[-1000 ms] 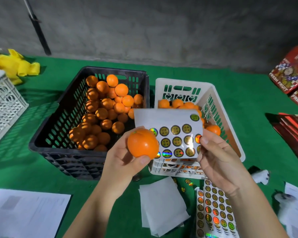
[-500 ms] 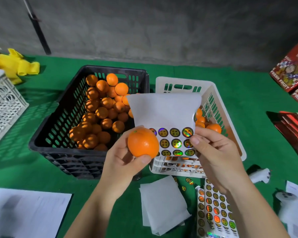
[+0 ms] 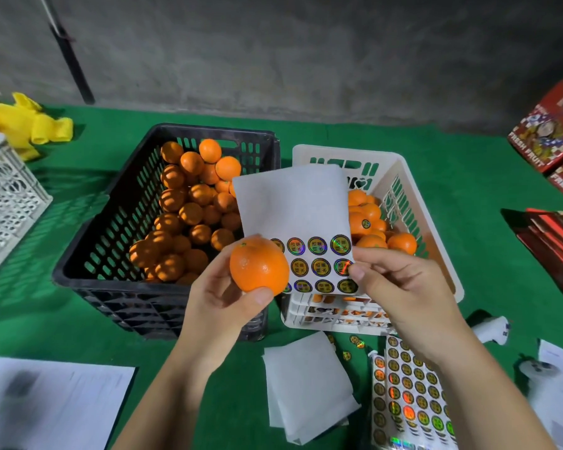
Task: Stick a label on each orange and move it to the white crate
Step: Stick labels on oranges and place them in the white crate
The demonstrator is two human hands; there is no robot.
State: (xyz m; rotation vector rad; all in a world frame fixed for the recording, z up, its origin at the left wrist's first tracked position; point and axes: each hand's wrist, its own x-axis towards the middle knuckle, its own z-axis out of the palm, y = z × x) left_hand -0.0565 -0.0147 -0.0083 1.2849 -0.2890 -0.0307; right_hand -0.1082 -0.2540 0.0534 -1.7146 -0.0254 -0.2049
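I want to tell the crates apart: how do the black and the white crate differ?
The black crate is dark, left and larger; the white crate is pale, right and smaller. The black one holds more oranges than the white one. One orange in the white one shows a label. Both have slotted walls.

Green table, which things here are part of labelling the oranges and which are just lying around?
In use: held orange, label sheet, black crate, white crate, spare label sheets.
Lying about: yellow cloth, red fruit boxes, printed paper.
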